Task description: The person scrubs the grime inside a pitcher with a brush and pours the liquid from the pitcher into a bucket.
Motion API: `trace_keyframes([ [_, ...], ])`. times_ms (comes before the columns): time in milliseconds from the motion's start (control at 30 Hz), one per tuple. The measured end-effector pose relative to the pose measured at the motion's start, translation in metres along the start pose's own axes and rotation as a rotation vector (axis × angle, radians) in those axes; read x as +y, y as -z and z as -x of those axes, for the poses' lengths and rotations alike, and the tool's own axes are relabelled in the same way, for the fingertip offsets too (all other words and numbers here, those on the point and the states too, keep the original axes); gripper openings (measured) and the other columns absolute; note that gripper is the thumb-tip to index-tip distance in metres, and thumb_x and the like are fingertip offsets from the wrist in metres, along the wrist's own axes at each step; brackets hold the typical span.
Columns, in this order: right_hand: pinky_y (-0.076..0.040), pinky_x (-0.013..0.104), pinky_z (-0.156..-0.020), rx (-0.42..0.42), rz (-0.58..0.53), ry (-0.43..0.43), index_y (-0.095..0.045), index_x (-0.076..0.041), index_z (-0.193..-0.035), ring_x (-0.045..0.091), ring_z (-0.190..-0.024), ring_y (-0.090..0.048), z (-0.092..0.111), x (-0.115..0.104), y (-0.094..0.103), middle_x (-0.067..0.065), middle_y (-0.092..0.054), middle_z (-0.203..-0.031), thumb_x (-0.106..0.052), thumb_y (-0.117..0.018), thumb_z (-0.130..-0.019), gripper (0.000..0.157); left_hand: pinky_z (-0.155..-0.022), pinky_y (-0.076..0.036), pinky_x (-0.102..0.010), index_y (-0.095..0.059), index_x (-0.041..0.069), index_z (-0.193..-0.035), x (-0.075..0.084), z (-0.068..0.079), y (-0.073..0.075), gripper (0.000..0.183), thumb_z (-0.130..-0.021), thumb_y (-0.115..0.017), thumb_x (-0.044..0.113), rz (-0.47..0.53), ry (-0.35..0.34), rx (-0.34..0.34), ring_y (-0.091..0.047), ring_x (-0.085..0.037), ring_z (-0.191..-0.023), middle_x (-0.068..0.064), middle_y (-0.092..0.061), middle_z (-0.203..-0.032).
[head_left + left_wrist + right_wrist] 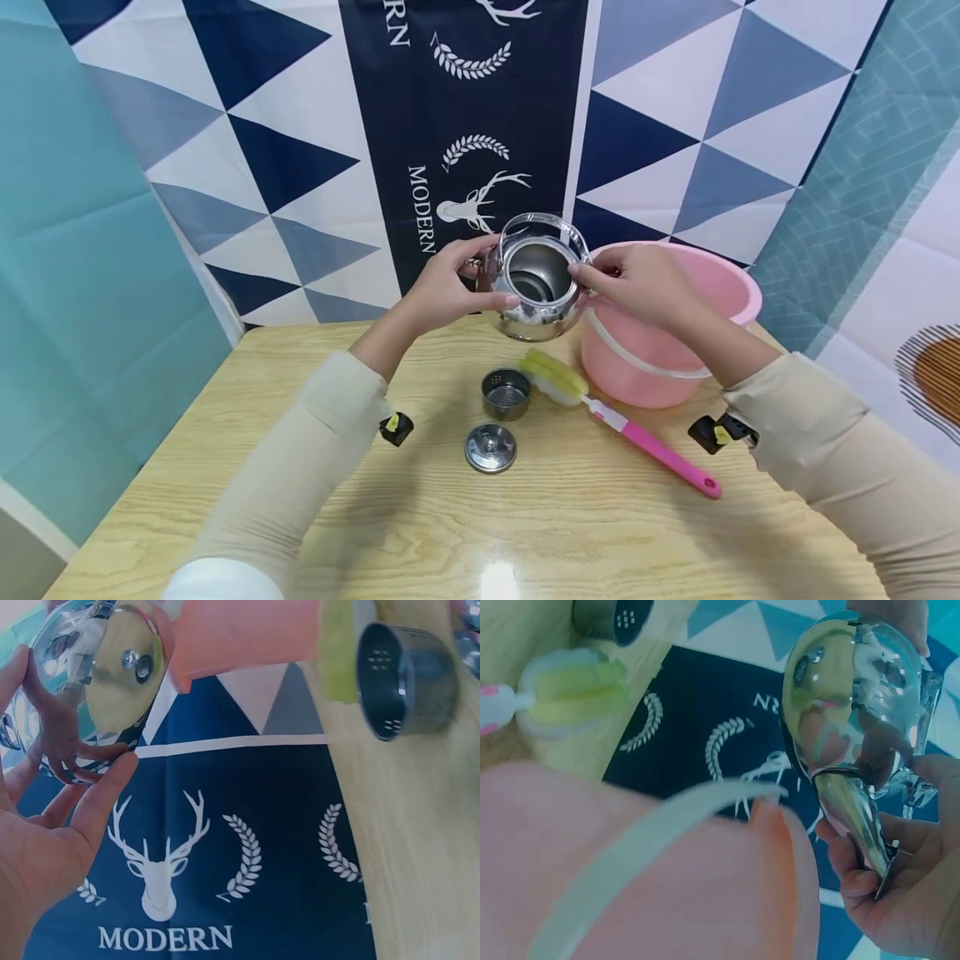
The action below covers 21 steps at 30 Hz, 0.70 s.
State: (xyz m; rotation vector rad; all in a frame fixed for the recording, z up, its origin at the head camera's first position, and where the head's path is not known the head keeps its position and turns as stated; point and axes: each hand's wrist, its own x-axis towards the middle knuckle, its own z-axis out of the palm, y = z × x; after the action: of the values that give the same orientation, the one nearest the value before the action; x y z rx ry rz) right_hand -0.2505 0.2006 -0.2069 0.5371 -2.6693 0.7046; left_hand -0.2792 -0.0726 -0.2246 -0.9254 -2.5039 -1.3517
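A shiny steel teapot (536, 321) is held up above the table with its lidless mouth tilted toward the head camera and its hoop handle (542, 218) raised behind the mouth. The left hand (450, 287) grips the pot's left side, thumb in front and the other fingers farther back. On the opposite side, the right hand (637, 279) holds the spout (851, 817), fingers curled round it, with the thumb near the mouth's rim. Below on the table are a perforated steel strainer cup (506, 396) and a round knobbed lid (491, 450).
Behind the right forearm stands a pink bucket (637, 379) with a white handle. A sponge bottle brush (660, 450), yellow-headed and pink-handled, lies in front of it on the wooden table (420, 517). Patterned cloth (300, 167) hangs along the back.
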Motion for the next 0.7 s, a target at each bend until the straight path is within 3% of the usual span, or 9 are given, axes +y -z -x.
trace_keyframes([
  [133, -0.039, 0.032, -0.057, -0.025, 0.014, 0.016, -0.073, -0.015, -0.08, 0.018, -0.063, -0.049, -0.001, -0.007, -0.011, -0.001, -0.06, -0.068, -0.045, -0.059, -0.096, 0.037, -0.086, -0.051, -0.037, -0.045, 0.023, -0.147, -0.009, 0.012, 0.004, 0.081, -0.076, -0.084, 0.031, -0.008, 0.03, 0.016, -0.057, -0.02, -0.106, -0.002, -0.05, -0.128],
  [367, -0.048, 0.037, -0.07, -0.145, 0.043, -0.005, -0.076, -0.011, -0.095, 0.021, -0.079, -0.058, -0.004, -0.022, -0.031, 0.003, -0.071, -0.085, -0.048, -0.057, -0.096, 0.042, -0.084, -0.053, -0.04, -0.045, 0.022, -0.147, -0.026, 0.035, 0.012, 0.081, -0.076, -0.083, 0.027, 0.045, 0.098, 0.011, -0.055, -0.024, -0.109, -0.004, -0.047, -0.133],
  [500, -0.051, 0.041, -0.076, -0.151, 0.038, -0.014, -0.076, -0.009, -0.097, 0.024, -0.086, -0.063, -0.008, -0.025, -0.049, 0.007, -0.072, -0.092, -0.05, -0.058, -0.095, 0.045, -0.083, -0.053, -0.039, -0.044, 0.019, -0.148, -0.038, 0.046, 0.014, 0.082, -0.077, -0.083, 0.027, 0.073, 0.151, 0.01, -0.053, -0.026, -0.109, -0.006, -0.046, -0.132],
  [700, -0.051, 0.042, -0.081, -0.196, 0.019, -0.012, -0.074, -0.008, -0.102, 0.026, -0.091, -0.064, -0.012, -0.029, -0.072, 0.008, -0.072, -0.095, -0.052, -0.057, -0.095, 0.048, -0.084, -0.051, -0.04, -0.044, 0.015, -0.147, -0.054, 0.061, 0.016, 0.081, -0.077, -0.084, 0.022, 0.097, 0.174, 0.024, -0.055, -0.026, -0.105, -0.007, -0.05, -0.13],
])
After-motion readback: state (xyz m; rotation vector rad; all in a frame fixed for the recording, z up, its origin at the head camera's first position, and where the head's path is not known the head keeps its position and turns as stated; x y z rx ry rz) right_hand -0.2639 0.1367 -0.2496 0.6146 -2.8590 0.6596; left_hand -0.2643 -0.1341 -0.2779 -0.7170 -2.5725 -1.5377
